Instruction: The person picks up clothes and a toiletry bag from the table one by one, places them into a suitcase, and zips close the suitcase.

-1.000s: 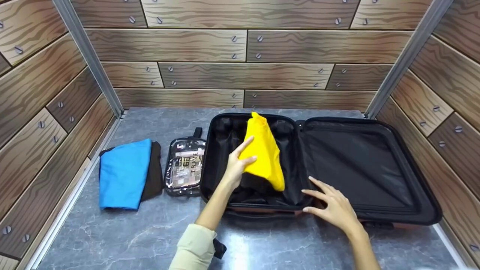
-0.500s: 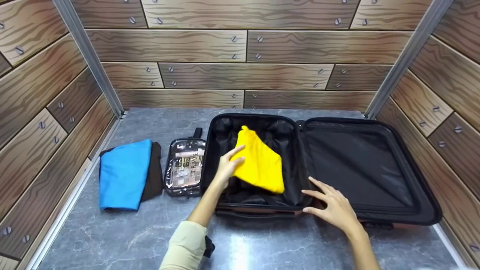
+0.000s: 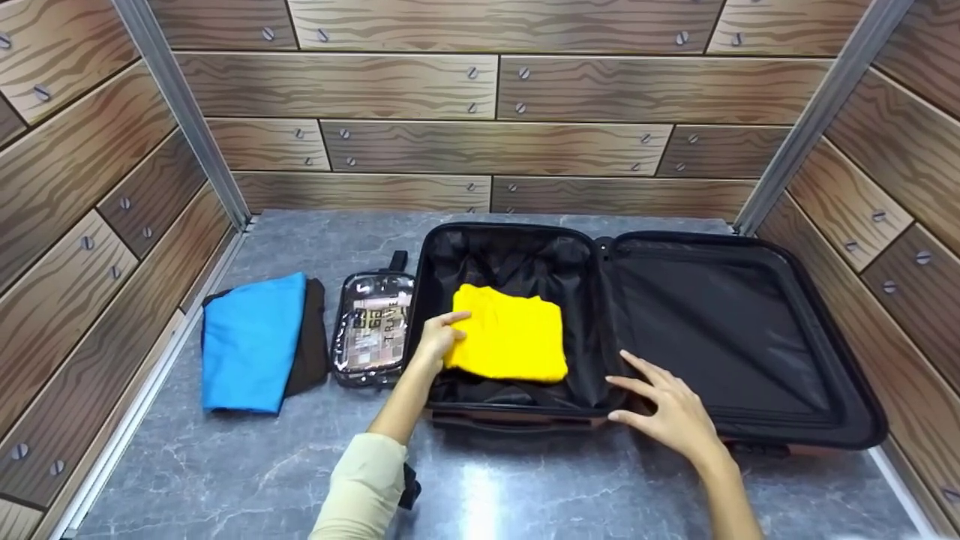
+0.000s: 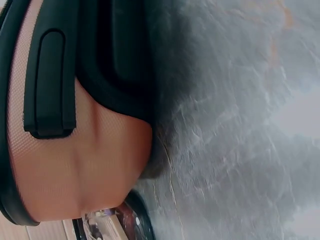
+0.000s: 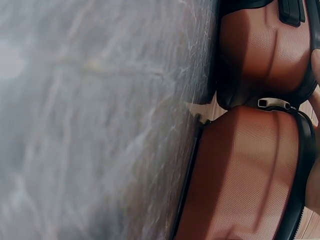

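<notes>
A folded yellow cloth garment lies inside the left half of an opened suitcase with a black lining. My left hand grips the garment's left edge, thumb and forefinger showing over it. At the front of the suitcase, where the two halves meet, my right hand has its fingers spread, fingertips at the rim. The left wrist view shows the suitcase's copper-coloured shell and black handle. In the right wrist view, both shell halves and part of my right hand appear.
Left of the suitcase lies a clear toiletry bag with black trim. Farther left, a folded blue cloth overlaps a dark brown one. The suitcase's right half lies opened flat. Wood-patterned walls enclose the marbled grey surface.
My left hand has moved left and toward me, lowering the yellow garment from a hanging tilt to lying flatter in the suitcase. The right hand has stayed in place.
</notes>
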Demonstrator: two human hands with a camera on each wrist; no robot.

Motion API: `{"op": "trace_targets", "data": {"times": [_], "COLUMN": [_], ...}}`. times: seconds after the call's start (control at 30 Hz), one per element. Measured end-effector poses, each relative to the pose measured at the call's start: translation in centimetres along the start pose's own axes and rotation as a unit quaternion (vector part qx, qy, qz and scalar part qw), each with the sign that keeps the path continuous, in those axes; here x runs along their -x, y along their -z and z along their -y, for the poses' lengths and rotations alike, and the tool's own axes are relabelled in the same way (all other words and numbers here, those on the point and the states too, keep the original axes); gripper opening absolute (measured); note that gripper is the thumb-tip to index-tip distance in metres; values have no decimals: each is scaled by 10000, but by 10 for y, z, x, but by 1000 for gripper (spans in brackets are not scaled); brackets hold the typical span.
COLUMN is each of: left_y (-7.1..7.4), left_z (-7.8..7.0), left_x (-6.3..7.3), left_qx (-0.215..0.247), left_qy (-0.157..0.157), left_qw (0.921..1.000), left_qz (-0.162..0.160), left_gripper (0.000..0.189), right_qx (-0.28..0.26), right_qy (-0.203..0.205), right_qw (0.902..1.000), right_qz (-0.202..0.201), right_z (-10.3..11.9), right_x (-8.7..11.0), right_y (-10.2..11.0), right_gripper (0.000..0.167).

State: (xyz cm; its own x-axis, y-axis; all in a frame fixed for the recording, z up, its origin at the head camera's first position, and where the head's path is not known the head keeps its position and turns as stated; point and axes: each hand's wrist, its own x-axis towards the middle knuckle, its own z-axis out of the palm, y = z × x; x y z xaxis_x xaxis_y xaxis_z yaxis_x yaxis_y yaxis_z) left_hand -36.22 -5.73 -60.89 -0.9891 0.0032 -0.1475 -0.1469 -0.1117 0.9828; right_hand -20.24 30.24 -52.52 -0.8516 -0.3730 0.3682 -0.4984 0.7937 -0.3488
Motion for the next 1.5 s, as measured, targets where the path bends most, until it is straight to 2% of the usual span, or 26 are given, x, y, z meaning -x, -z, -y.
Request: {"op": "trace_targets", "data": {"times": [0.03, 0.07, 0.13, 0.23, 0.33, 0.43, 0.5, 0.6, 0.67, 0.7, 0.73, 0.8, 0.9, 1.03, 1.23, 1.3, 1.4, 1.5], "left_y": [1, 2, 3, 4, 6, 6, 3, -8, -15, -19, -21, -24, -26, -25, -25, -26, -26, -24], "left_z": [15, 19, 27, 35, 47, 52, 39, -8, -43, -55, -68, -82, -87, -84, -80, -79, -82, -88], "left_x": [-15, -19, -26, -35, -46, -50, -38, 3, 34, 46, 58, 71, 77, 75, 77, 77, 79, 81], "left_qx": [-105, -232, -536, -1242, -2134, -2928, -3277, -3581, -3608, -3624, -3565, -3509, -3489, -3491, -3543, -3463, -3170, -2742], "left_qy": [10, 70, -103, -205, -438, -545, -582, -410, -346, -420, -372, -529, -850, -1232, -1798, -1998, -2229, -2416], "left_qw": [9999, 9997, 9984, 9917, 9748, 9520, 9404, 9297, 9282, 9261, 9286, 9289, 9250, 9169, 9023, 9001, 9050, 9163], "left_qz": [-63, -76, -132, -240, -481, -703, -693, -754, -840, -961, -959, -1058, -1239, -1491, -1673, -1731, -1757, -1638], "left_gripper": [47, 47, 49, 49, 47, 46, 46, 47, 48, 48, 48, 47, 45, 43, 37, 35, 33, 31], "right_qx": [-2, -5, -7, -36, -43, -52, -52, -65, -70, -77, -88, -114, -150, -161, -150, -129, -118, -115], "right_qy": [-10, -7, -8, -27, -72, -94, -98, -96, -89, -87, -85, -89, -104, -116, -88, -101, -113, -97], "right_qw": [10000, 10000, 10000, 10000, 9999, 9999, 9999, 9999, 9999, 9999, 9999, 9998, 9998, 9998, 9998, 9999, 9999, 9999], "right_qz": [-7, -14, -34, -60, -75, -62, -65, -87, -101, -106, -108, -109, -93, -53, -31, -9, 1, -11], "right_z": [0, 0, 0, 0, 0, 1, 1, 1, 0, 0, 0, 0, 0, 0, 1, 1, 2, 2], "right_x": [0, 0, 0, -2, -3, -3, -2, -1, -1, -1, 0, 0, 0, 0, 0, 1, 1, 2], "right_y": [0, 0, 0, 0, 0, 0, 0, 1, 0, 0, 0, 0, 1, 1, 1, 1, 1, 1], "right_gripper": [51, 51, 51, 51, 50, 50, 50, 50, 50, 50, 50, 50, 50, 50, 50, 51, 52, 52]}}
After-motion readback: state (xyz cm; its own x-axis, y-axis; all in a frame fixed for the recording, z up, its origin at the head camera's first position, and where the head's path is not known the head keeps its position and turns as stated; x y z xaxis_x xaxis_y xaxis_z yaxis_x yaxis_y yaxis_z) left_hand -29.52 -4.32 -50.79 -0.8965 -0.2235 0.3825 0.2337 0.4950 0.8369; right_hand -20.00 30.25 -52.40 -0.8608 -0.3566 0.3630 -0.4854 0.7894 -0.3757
